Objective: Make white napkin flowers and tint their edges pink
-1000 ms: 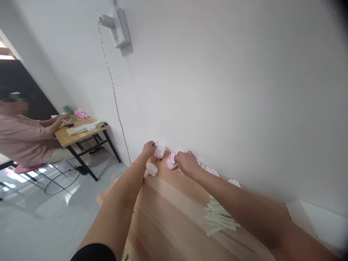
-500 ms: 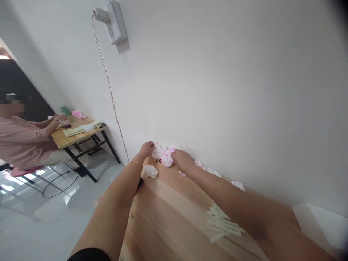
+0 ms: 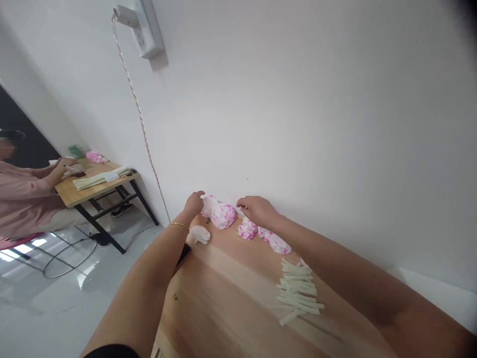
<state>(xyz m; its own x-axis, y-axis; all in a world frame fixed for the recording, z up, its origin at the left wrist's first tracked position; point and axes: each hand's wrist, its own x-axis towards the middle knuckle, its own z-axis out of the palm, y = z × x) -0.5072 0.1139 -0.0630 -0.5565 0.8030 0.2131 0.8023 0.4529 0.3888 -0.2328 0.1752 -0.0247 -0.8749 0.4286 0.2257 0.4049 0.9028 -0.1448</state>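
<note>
Several crinkled paper flowers, white with pink specks, lie along the wall side of the wooden table (image 3: pixel 219 278). My left hand (image 3: pixel 194 203) is closed at the outer edge of a pale paper flower (image 3: pixel 209 205), its fingertips partly hidden. A fuller pink-specked flower (image 3: pixel 223 216) rests against that one. To its right, my right hand (image 3: pixel 257 210) hovers with curved fingers apart from the thumb, above another pink-speckled flower (image 3: pixel 247 229). Some white paper shows behind its fingertips. A plain white flower (image 3: pixel 200 234) lies beside my left wrist.
A pile of pale green strips (image 3: pixel 300 291) lies on the table's right. A dark phone-like object (image 3: pixel 182 256) is partly under my left forearm. A cord (image 3: pixel 139 112) hangs from the wall socket (image 3: pixel 147 37). At left, a person in pink (image 3: pixel 26 199) sits at another table (image 3: pixel 70 191).
My right hand has let go of the speckled flower and drawn off to the right. My left hand stays at the pale flower's edge. The view has shifted slightly right.
</note>
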